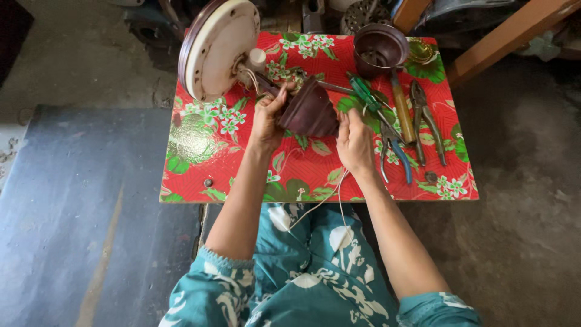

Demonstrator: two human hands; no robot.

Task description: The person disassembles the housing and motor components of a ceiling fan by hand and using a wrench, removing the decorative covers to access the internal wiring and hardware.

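Note:
A dark brown cone-shaped cover [310,110] is held over a small table with a red floral cloth [200,175]. My left hand [267,118] grips the cover's left side near its narrow top. My right hand [354,142] holds the cover's wide lower rim and pinches thin white wires [327,197] that trail down toward my lap. A round cream motor housing with a brown rim [218,48] stands tilted at the table's back left, joined to the cover by a short rod and wires.
To the right on the table lie a green-handled screwdriver [365,92], blue-handled pliers [396,154], a wooden-handled tool [402,112] and grey pliers [426,121]. A second brown cup-shaped cover [380,48] stands at the back. A small screw [208,182] lies near the front left. Concrete floor surrounds the table.

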